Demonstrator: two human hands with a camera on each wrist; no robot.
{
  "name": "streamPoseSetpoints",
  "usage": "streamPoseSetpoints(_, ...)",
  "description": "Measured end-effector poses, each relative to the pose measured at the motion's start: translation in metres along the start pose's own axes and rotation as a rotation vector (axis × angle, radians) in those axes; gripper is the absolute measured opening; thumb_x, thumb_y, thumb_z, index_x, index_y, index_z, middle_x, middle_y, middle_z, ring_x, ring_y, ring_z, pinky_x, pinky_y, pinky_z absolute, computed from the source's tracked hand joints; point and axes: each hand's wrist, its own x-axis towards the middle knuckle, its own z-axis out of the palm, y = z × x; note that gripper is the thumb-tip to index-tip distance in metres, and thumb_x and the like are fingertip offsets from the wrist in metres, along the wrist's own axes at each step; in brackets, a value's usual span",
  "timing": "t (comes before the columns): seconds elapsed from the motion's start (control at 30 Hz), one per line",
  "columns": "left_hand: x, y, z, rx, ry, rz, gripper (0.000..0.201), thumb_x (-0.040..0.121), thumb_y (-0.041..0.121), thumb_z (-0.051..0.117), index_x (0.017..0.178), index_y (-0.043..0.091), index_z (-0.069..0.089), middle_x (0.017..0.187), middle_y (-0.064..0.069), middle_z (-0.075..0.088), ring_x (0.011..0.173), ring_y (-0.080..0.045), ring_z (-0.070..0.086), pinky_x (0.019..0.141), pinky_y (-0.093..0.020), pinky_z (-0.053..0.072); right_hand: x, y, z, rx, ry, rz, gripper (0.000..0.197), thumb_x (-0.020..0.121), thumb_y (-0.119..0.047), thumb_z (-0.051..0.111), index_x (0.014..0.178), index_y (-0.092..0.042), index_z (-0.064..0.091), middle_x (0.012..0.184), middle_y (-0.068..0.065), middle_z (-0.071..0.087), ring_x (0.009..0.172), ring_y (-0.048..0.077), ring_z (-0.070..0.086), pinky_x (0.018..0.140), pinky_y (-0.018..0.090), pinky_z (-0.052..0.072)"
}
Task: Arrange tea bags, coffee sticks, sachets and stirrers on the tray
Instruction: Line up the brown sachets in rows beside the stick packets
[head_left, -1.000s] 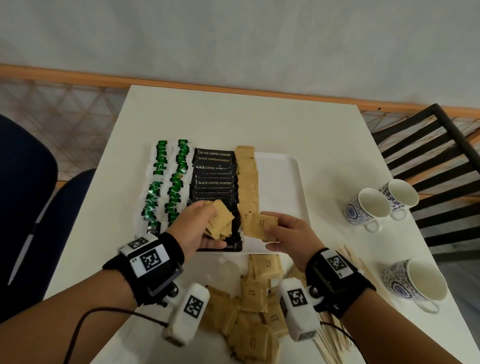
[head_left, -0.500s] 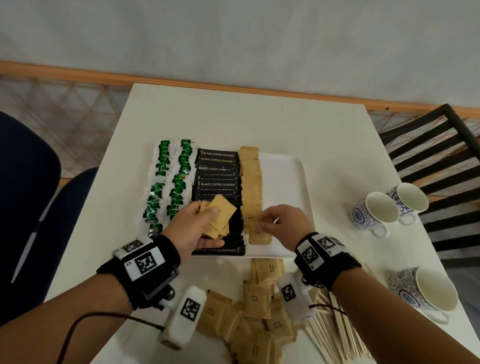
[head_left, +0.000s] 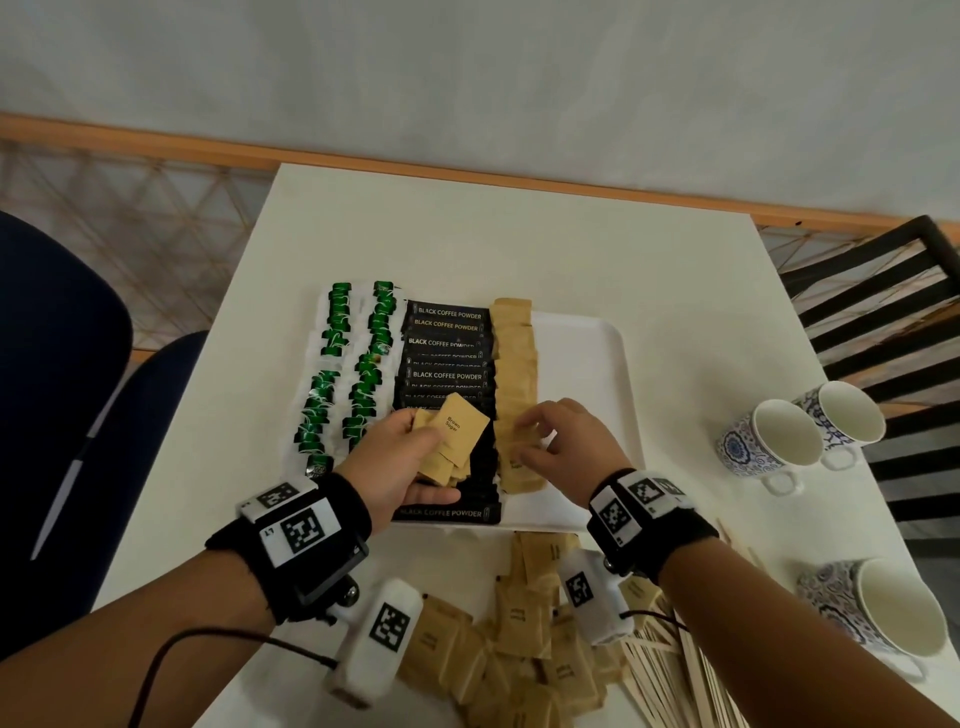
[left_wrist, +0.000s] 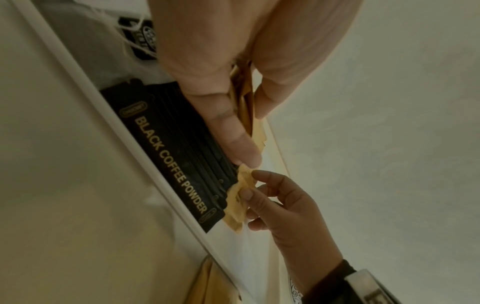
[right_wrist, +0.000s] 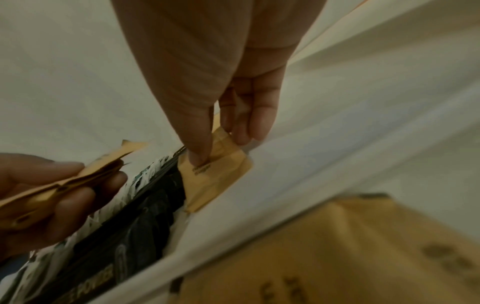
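Note:
A white tray holds two columns of green tea bags, a column of black coffee sticks and a column of brown sugar sachets. My left hand hovers over the near end of the coffee sticks and grips a small stack of brown sugar sachets. My right hand is down at the near end of the sachet column. Its thumb presses on one sachet that lies on the tray, and its fingers curl at that sachet's far edge.
A loose heap of brown sachets lies on the table in front of the tray, with wooden stirrers to its right. Three patterned cups stand at the right. A black chair is beyond them.
My right hand brought a sachet from beside the left hand down onto the near end of the sachet column. The left hand kept its stack in about the same place.

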Motion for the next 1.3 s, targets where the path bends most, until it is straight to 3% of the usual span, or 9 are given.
streamPoseSetpoints(0.1, 0.000, -0.002, 0.005, 0.031, -0.008, 0.009, 0.012, 0.099, 0.014, 0.048, 0.107, 0.015, 0.057, 0.104, -0.014, 0.065, 0.083, -0.023, 0.066, 0.053, -0.030, 0.058, -0.004, 0.001, -0.001, 0.057, 0.029, 0.013, 0.031, 0.083, -0.033, 0.068, 0.111, -0.032, 0.057, 0.096, -0.013, 0.045, 0.072, 0.006, 0.056, 0.069, 0.016, 0.045)
streamPoseSetpoints(0.23, 0.000, -0.004, 0.014, 0.062, -0.020, 0.018, 0.014, 0.098, 0.016, 0.051, 0.111, 0.014, 0.056, 0.105, -0.014, 0.065, 0.080, -0.021, 0.066, 0.052, -0.029, 0.058, -0.013, -0.006, -0.010, 0.180, 0.187, 0.014, 0.019, 0.087, -0.044, 0.062, 0.103, -0.035, 0.063, 0.093, -0.014, 0.055, 0.073, 0.003, 0.057, 0.065, 0.008, 0.041)
streamPoseSetpoints(0.33, -0.003, -0.005, 0.023, 0.074, -0.060, 0.022, 0.016, 0.097, 0.017, 0.053, 0.112, 0.014, 0.057, 0.102, -0.012, 0.066, 0.076, -0.018, 0.066, 0.054, -0.031, 0.058, -0.019, -0.013, -0.012, 0.345, 0.081, 0.085, 0.027, 0.084, -0.050, 0.063, 0.105, -0.034, 0.065, 0.088, -0.012, 0.067, 0.073, 0.004, 0.063, 0.067, 0.015, 0.046)
streamPoseSetpoints(0.4, -0.006, -0.006, 0.030, 0.090, -0.098, 0.019, 0.016, 0.096, 0.018, 0.056, 0.112, 0.015, 0.058, 0.103, -0.012, 0.067, 0.077, -0.018, 0.067, 0.056, -0.031, 0.058, -0.023, -0.017, -0.012, 0.515, -0.002, 0.141, 0.026, 0.083, -0.041, 0.069, 0.104, -0.025, 0.067, 0.081, -0.011, 0.070, 0.063, 0.004, 0.064, 0.060, 0.019, 0.047)
streamPoseSetpoints(0.53, -0.010, -0.005, 0.032, 0.068, -0.101, 0.007, 0.018, 0.095, 0.010, 0.053, 0.111, 0.014, 0.058, 0.111, -0.015, 0.064, 0.084, -0.022, 0.068, 0.057, -0.032, 0.059, -0.029, -0.009, -0.020, 0.711, 0.064, 0.194, 0.017, 0.083, -0.027, 0.072, 0.092, -0.013, 0.070, 0.072, -0.007, 0.068, 0.060, 0.007, 0.058, 0.054, 0.019, 0.046)
streamPoseSetpoints(0.7, -0.011, 0.003, 0.017, -0.063, -0.080, 0.019, 0.031, 0.093, -0.005, 0.037, 0.110, 0.014, 0.055, 0.117, -0.015, 0.055, 0.094, -0.030, 0.060, 0.064, -0.035, 0.061, -0.037, 0.011, -0.023, 0.337, -0.028, 0.172, 0.014, 0.085, -0.032, 0.069, 0.095, -0.024, 0.070, 0.070, -0.008, 0.065, 0.060, 0.004, 0.056, 0.060, 0.018, 0.047)
streamPoseSetpoints(0.8, -0.010, 0.005, 0.012, -0.116, -0.074, 0.031, 0.036, 0.093, -0.009, 0.036, 0.118, 0.012, 0.050, 0.120, -0.015, 0.054, 0.104, -0.034, 0.059, 0.068, -0.035, 0.061, -0.036, 0.013, -0.012, 0.130, -0.125, 0.149, 0.022, 0.086, -0.034, 0.066, 0.105, -0.025, 0.068, 0.086, -0.008, 0.065, 0.077, 0.008, 0.059, 0.076, 0.025, 0.050)
streamPoseSetpoints(0.87, -0.010, 0.005, 0.011, -0.104, -0.078, 0.039, 0.038, 0.093, -0.011, 0.039, 0.123, 0.011, 0.048, 0.123, -0.015, 0.054, 0.109, -0.033, 0.058, 0.069, -0.034, 0.061, -0.034, 0.010, -0.006, 0.040, -0.142, 0.125, 0.023, 0.086, -0.031, 0.066, 0.108, -0.026, 0.067, 0.091, -0.010, 0.060, 0.084, 0.009, 0.056, 0.078, 0.021, 0.044)
streamPoseSetpoints(1.3, 0.000, 0.000, 0.008, -0.037, -0.068, 0.049, 0.034, 0.093, -0.005, 0.049, 0.123, 0.010, 0.051, 0.115, -0.017, 0.063, 0.096, -0.030, 0.066, 0.064, -0.030, 0.060, -0.017, 0.007, 0.006, -0.018, -0.001, 0.015, 0.022, 0.080, -0.036, 0.070, 0.100, -0.036, 0.060, 0.095, -0.016, 0.045, 0.073, 0.002, 0.053, 0.070, 0.018, 0.044)
